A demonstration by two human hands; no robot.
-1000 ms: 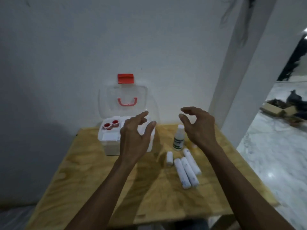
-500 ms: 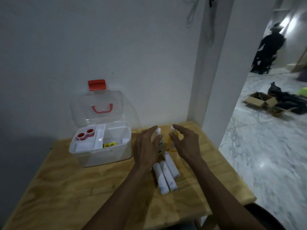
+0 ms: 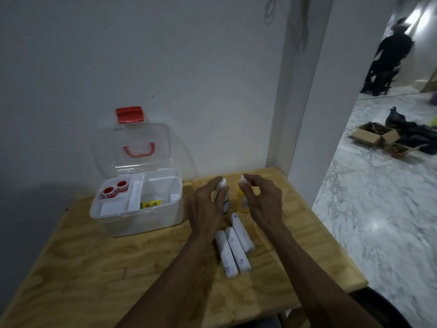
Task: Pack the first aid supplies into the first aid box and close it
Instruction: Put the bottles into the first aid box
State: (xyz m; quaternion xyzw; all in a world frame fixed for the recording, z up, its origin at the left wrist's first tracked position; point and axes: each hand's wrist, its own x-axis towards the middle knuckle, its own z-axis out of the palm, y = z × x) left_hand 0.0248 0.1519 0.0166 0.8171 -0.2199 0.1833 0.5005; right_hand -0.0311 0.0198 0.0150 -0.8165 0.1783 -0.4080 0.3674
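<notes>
The first aid box (image 3: 142,221) stands open at the table's back left, its clear lid (image 3: 132,147) leaning on the wall. Its tray holds two red-and-white tape rolls (image 3: 109,192), and a yellow packet (image 3: 151,204) lies in the main bay. To the right of the box, my left hand (image 3: 205,207) wraps around a white bottle (image 3: 225,204) with a green label. My right hand (image 3: 262,200) pinches the cap of a yellow bottle (image 3: 242,202) beside it. Both bottles stand upright on the table. Three white bandage rolls (image 3: 236,252) lie side by side between my forearms.
The wooden table (image 3: 94,268) sits against a white wall, with a pillar (image 3: 307,114) at its back right corner. Its right edge drops to a marble floor. Cardboard boxes (image 3: 373,136) and dark bags lie there, and a person (image 3: 392,55) stands far back.
My hands came down from above the box and moved right onto the two bottles. My view swung right, so the box now sits further left.
</notes>
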